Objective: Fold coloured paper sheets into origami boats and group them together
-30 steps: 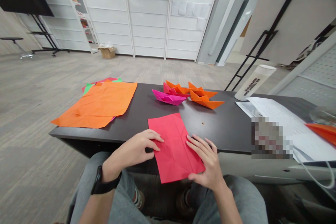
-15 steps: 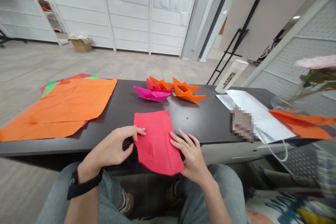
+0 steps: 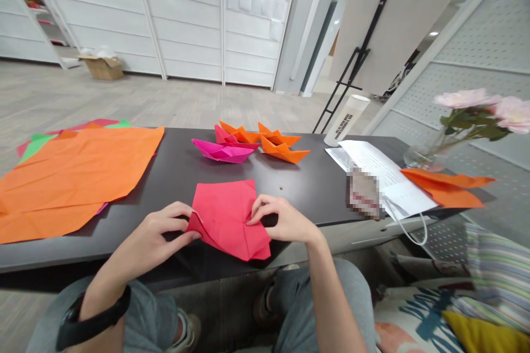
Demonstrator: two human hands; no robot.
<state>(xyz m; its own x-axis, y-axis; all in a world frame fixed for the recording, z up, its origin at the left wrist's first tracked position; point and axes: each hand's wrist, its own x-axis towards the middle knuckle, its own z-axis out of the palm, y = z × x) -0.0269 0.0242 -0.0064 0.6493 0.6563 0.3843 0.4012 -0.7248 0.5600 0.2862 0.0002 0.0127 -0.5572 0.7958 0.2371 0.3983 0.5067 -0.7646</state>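
Dark desk bearing folded paper boats. Red paper lying nearer, front edge overhanging. Left hand pinching its left corner, thumb against fingers; right hand, flat moments ago, now curling, pinching crease: flattening apparently becoming folding.

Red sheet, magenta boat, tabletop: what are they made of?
Red sheet: looks like matte paper; thin, with crease lines and a bent-up edge.
Magenta boat: probably similar paper, given its flat facets and pointed folds.
Tabletop: dark, smooth, low-sheen; maybe laminate, judging by soft reflections, but painted board is possible.
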